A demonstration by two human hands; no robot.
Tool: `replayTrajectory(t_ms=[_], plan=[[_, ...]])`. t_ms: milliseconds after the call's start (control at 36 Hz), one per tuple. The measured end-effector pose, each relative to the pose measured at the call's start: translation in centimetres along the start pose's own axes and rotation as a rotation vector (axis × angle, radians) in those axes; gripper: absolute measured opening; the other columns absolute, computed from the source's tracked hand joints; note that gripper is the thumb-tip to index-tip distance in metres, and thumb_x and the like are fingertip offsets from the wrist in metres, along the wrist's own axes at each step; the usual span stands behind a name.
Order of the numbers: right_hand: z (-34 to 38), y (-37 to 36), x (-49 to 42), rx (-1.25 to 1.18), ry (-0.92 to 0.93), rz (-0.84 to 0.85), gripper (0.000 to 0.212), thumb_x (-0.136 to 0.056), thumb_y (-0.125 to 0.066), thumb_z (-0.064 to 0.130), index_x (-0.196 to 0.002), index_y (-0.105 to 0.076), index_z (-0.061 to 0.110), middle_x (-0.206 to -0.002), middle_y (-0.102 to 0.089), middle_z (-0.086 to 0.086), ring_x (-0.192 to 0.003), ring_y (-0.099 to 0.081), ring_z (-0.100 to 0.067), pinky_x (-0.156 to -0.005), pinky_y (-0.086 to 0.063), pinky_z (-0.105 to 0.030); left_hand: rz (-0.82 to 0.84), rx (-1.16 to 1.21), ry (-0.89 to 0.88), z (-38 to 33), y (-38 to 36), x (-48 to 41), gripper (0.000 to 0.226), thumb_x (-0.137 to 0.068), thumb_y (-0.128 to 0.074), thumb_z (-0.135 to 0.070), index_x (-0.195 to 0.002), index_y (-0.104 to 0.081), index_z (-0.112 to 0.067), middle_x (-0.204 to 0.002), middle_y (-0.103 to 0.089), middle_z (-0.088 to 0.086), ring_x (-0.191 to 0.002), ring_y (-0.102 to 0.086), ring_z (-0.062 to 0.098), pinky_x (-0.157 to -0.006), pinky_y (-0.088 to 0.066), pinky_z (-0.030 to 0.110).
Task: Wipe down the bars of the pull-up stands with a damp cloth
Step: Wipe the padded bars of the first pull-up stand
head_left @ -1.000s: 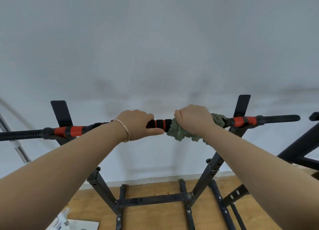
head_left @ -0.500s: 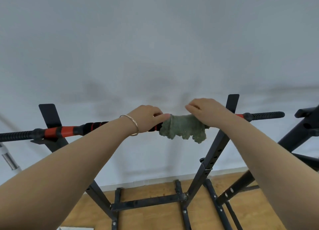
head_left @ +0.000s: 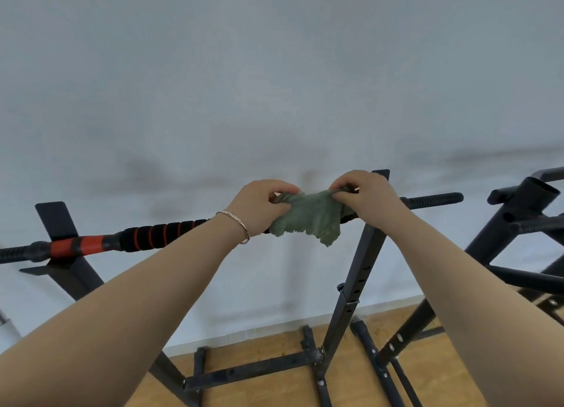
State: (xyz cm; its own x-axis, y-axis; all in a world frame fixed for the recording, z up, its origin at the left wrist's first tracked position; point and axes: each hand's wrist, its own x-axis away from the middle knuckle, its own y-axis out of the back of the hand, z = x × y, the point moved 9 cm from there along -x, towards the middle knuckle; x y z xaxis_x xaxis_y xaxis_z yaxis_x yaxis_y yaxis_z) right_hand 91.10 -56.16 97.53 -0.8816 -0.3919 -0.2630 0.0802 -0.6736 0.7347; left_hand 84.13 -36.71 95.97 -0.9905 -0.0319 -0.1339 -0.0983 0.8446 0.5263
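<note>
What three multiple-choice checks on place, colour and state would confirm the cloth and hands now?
1. Where is the cloth? A out of view; B draped over the bar; C held off it.
2. Its colour? A green; B white; C red.
3. The left hand and right hand: A both pinch the cloth; B both grip bare bar; C both hang free.
Answers: B, it hangs across the bar; A, dull green fabric; A, fingers of each curl on its top edge.

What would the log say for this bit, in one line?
left hand: pinches green cloth | right hand: pinches green cloth | green cloth: draped over pull-up bar
</note>
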Motion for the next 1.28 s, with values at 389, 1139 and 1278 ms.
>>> replayTrajectory(t_ms=[389, 1139, 1278], plan=[[4.5, -7.0, -0.5, 0.331, 0.306, 0.236, 0.028, -0.104, -0.046, 0.039, -0.113, -0.067, 0.023, -0.106, -0.059, 0.005, -0.1, -0.057, -0.018, -0.089, -0.046, -0.037, 0.086, -0.903, 0.123, 4.8, 0.6, -0.4, 0.056, -0.098, -0.023, -0.065, -0.116, -0.058, -0.025, -0.108, -0.067, -0.003, -0.102, -0.06, 0.022, -0.079, -0.046, 0.036], [3.9, -9.7, 0.9, 0.746, 0.457, -0.063, 0.058, -0.095, -0.022, 0.07, -0.07, -0.044, 0.022, -0.055, -0.048, 0.007, -0.045, -0.046, -0.021, -0.046, -0.024, -0.027, 0.418, -0.674, 0.281, 7.6, 1.9, 1.3, 0.057, -0.082, -0.049, -0.078, -0.097, -0.061, -0.024, -0.081, -0.073, -0.005, -0.067, -0.072, 0.014, -0.077, -0.059, 0.039], [4.2, -10.0, -0.6, 0.806, 0.414, 0.11, 0.07, -0.085, -0.006, 0.079, -0.069, -0.043, 0.021, -0.057, -0.051, 0.005, -0.054, -0.051, -0.018, -0.05, -0.029, -0.029, 0.418, -0.702, 0.255, 7.2, 1.5, 1.5, 0.054, -0.083, -0.054, -0.073, -0.089, -0.058, -0.019, -0.077, -0.07, 0.002, -0.054, -0.062, 0.016, -0.061, -0.055, 0.032]])
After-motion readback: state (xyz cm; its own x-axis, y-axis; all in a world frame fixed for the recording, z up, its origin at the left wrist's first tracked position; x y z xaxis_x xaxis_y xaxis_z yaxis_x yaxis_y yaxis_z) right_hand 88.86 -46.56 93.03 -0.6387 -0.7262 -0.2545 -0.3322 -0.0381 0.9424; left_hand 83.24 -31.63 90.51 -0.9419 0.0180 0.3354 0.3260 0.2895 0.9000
